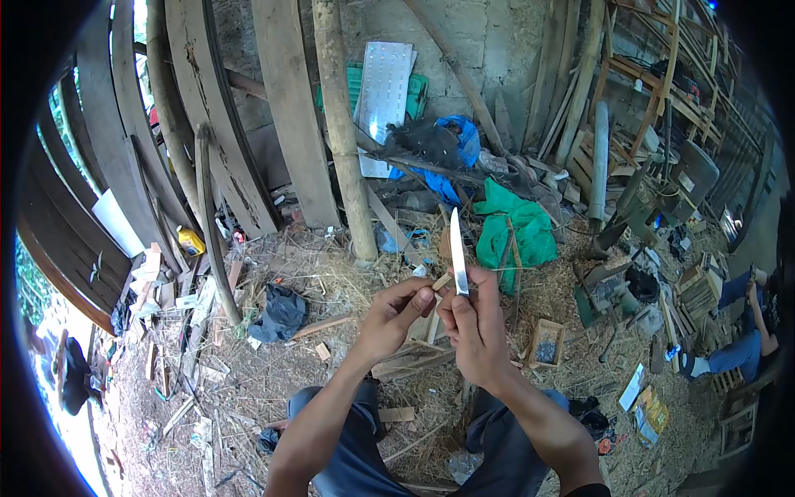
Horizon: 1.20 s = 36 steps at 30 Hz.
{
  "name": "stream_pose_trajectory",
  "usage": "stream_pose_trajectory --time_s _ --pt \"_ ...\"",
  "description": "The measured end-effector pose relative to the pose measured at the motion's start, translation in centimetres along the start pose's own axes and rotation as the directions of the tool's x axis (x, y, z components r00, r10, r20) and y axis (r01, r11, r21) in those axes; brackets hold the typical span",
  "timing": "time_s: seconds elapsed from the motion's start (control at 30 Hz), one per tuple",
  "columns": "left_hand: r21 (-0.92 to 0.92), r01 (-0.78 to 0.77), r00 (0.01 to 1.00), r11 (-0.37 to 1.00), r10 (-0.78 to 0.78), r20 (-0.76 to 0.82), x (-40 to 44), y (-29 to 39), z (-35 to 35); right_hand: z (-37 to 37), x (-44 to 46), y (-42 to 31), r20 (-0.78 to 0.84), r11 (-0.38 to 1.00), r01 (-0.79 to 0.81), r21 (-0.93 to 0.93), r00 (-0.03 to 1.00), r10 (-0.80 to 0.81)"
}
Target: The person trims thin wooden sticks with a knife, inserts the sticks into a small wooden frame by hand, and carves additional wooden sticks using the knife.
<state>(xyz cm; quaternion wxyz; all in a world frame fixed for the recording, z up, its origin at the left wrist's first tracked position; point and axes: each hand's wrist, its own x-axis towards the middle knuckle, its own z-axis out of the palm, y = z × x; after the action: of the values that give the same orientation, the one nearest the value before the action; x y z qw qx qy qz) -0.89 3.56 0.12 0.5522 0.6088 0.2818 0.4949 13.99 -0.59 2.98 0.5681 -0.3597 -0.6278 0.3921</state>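
Note:
My right hand (479, 335) is wrapped round the handle of a knife (456, 244), whose bright blade points up and away from me. Between the thumb and fingers of my left hand (392, 321) is a small wooden stick (443, 281). The stick's far end lies close beside the lower part of the blade; whether they touch, I cannot tell. Both hands are close together above my knees, and my right fingers hide most of the knife's handle.
Wood scraps and shavings cover the ground. A green plastic bag (517, 228) and a black bag (280, 315) lie ahead. A small wooden box (546, 343) stands right of my hands. Posts (344, 132) rise in front, and another person (745, 331) sits at far right.

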Motion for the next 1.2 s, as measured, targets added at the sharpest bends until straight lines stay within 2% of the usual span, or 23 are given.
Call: stream_pose_trajectory --time_s 0.17,0.33,0.57,0.83,0.97,1.03,1.07,1.1,1.13,1.2 --pt "-0.033 0.014 0.999 0.999 -0.015 -0.028 -0.2 0.3 0.3 0.0 0.1 -0.4 0.002 1.0 -0.002 -0.007 1.0 0.002" --pt "0.02 -0.061 0.998 0.998 0.061 -0.02 -0.2 0.4 0.0 0.2 -0.1 -0.5 0.033 0.998 0.037 -0.044 0.999 -0.036" --pt "0.072 -0.033 0.999 0.997 0.034 -0.014 -0.3 0.4 -0.2 0.3 -0.2 -0.6 0.048 0.999 0.023 -0.022 0.999 -0.022" --pt "0.106 -0.04 0.998 0.994 0.035 0.05 -0.2 0.4 -0.5 0.1 0.1 -0.8 0.049 0.999 0.029 -0.022 0.998 -0.028" --pt "0.172 -0.052 0.996 0.984 0.038 0.085 -0.1 0.8 -0.2 -0.8 1.0 0.2 -0.014 0.998 -0.014 -0.057 1.0 0.013" --pt "0.136 0.062 0.991 0.989 -0.077 0.109 -0.3 0.7 0.2 -1.6 1.5 0.2 -0.03 0.994 -0.048 -0.098 0.999 0.045" --pt "0.135 0.061 0.991 0.989 -0.076 0.112 -0.3 0.6 0.1 -2.1 1.9 0.0 -0.067 0.99 -0.138 -0.024 0.988 0.136" --pt "0.179 0.115 0.976 0.977 -0.144 0.16 -0.2 0.4 -0.2 -2.7 2.2 -0.2 -0.097 0.973 -0.222 0.054 0.969 0.227" --pt "0.225 0.164 0.956 0.96 -0.211 0.204 -0.2 0.4 -0.3 -3.3 2.7 0.5 -0.149 0.974 -0.203 0.096 0.965 0.216" --pt "0.186 0.213 0.953 0.959 -0.246 0.178 -0.4 0.5 -0.1 -4.9 3.3 0.9 -0.178 0.977 -0.205 0.063 0.961 0.213"
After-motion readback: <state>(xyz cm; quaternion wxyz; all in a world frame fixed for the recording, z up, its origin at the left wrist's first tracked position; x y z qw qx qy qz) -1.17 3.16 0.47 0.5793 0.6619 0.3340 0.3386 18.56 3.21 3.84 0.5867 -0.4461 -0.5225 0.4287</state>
